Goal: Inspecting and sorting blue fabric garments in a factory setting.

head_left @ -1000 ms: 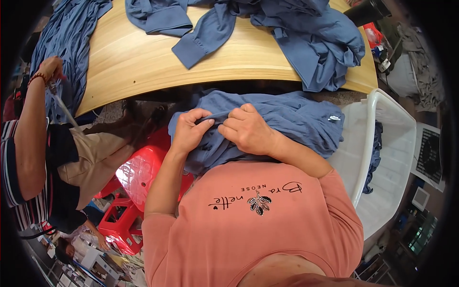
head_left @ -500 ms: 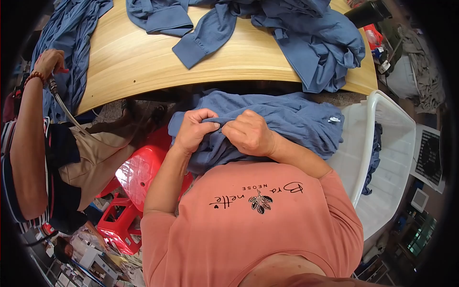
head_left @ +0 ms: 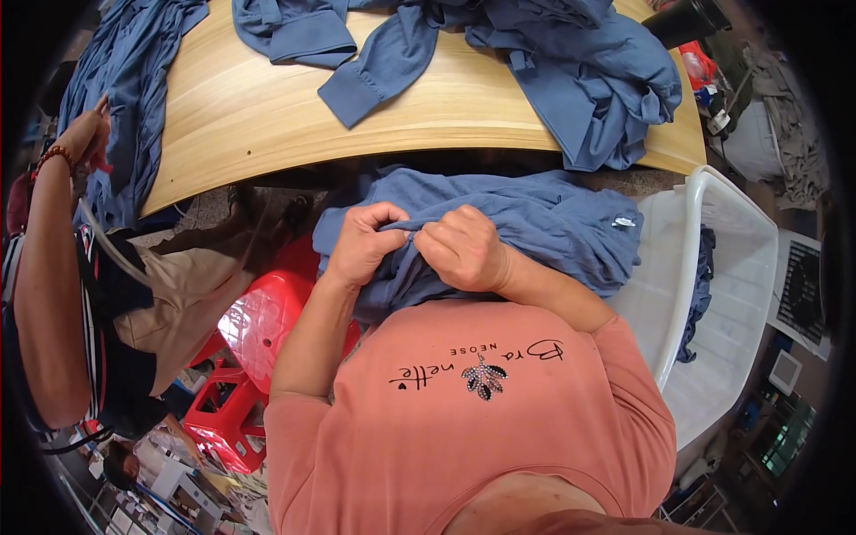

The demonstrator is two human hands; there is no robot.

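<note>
Wooden surface point(head_left: 267, 116) carrying blue clothes; below its near edge, a blue garment point(head_left: 535, 227) lies on the lap. Left hand point(head_left: 361, 245) and right hand point(head_left: 464, 250), fingers closed, pinch one fold; keeping it taut between them should help

**Blue cloth, pale wood, red stools**

The garment point(head_left: 535, 223) in the lap is plain slate blue, matching the shirts point(head_left: 571, 62) heaped at the light, wood-grained table's point(head_left: 267, 116) far edge. Salmon-pink top point(head_left: 464, 419); glossy red stools point(head_left: 267, 321); white tub point(head_left: 713, 267).
</note>
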